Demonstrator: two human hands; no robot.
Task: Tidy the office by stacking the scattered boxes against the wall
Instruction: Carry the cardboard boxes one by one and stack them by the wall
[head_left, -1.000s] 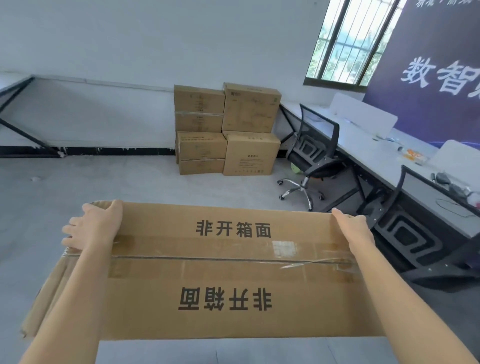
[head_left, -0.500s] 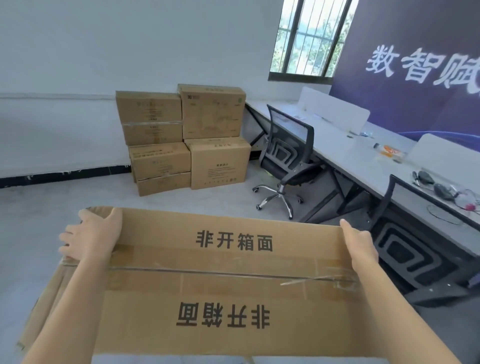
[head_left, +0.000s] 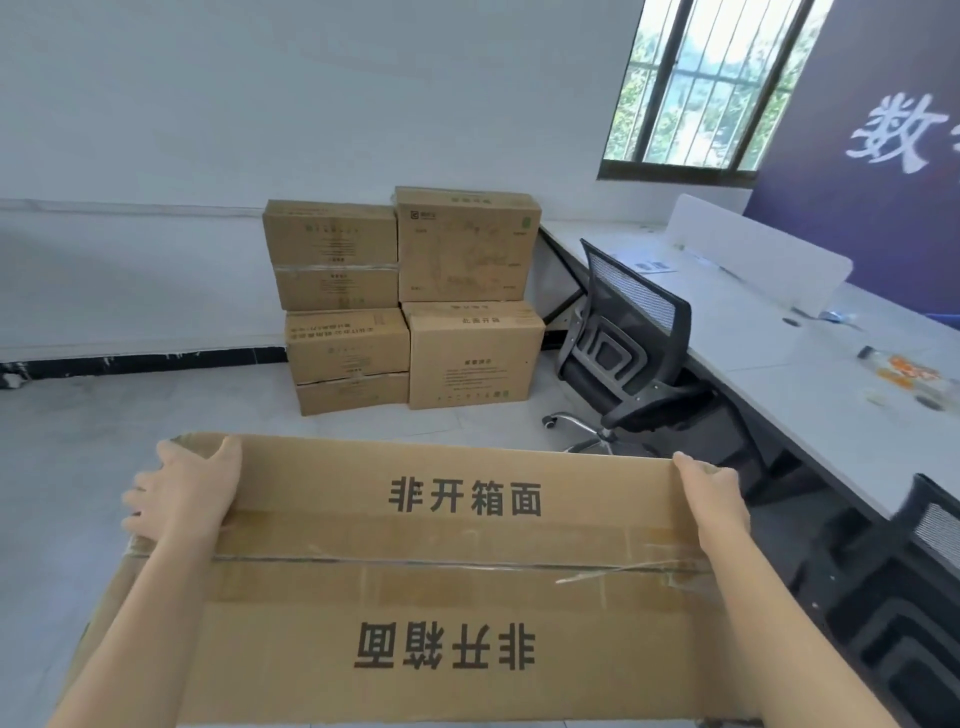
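Note:
I carry a large brown cardboard box (head_left: 447, 561), taped along its top seam and printed with black characters, held in front of me above the floor. My left hand (head_left: 182, 491) grips its far left corner, thumb on top and fingers curled over the side. My right hand (head_left: 714, 501) grips the far right corner the same way. Ahead, a stack of cardboard boxes (head_left: 405, 301) stands against the white wall, two columns wide. The left column has several flat boxes, the right column two taller ones.
A black mesh office chair (head_left: 623, 358) stands right of the stack, beside a long white desk (head_left: 810, 395) with dividers and small items. A second dark chair (head_left: 914, 613) is at the lower right. Grey floor (head_left: 130, 415) stretches left of the stack. A barred window (head_left: 711, 88) is above.
The stack of boxes has grown larger and nearer in view, and has shifted back toward the centre. Both hands keep the same grip on the carried box.

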